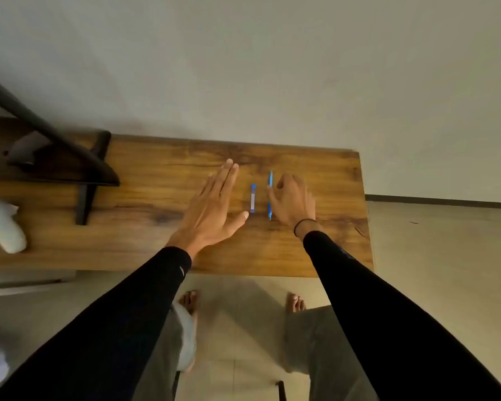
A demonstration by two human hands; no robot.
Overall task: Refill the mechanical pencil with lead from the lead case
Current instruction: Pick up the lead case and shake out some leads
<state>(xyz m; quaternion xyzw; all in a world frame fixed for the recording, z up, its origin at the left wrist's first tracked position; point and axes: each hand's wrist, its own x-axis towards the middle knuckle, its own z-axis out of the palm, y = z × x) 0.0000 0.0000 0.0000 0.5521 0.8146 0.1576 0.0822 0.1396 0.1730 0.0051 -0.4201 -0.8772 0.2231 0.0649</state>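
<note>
A blue mechanical pencil (270, 180) lies lengthwise on the wooden table (315, 250), pointing away from me. Just left of it lies the lead case (253, 198), a short tube with blue ends and a pale middle. My left hand (214, 206) rests flat on the table left of the case, fingers straight, thumb tip close to the case's near end. My right hand (294, 201) sits right of the pencil with fingers curled, its thumb and fingertips touching the pencil's side; the middle of the pencil is hidden behind the thumb.
A black stand (84, 180) with a sloping arm occupies the table's left part. A white cloth-like object (3, 227) lies at the far left edge. The table's back edge meets a plain wall. My bare feet and the floor show below the front edge.
</note>
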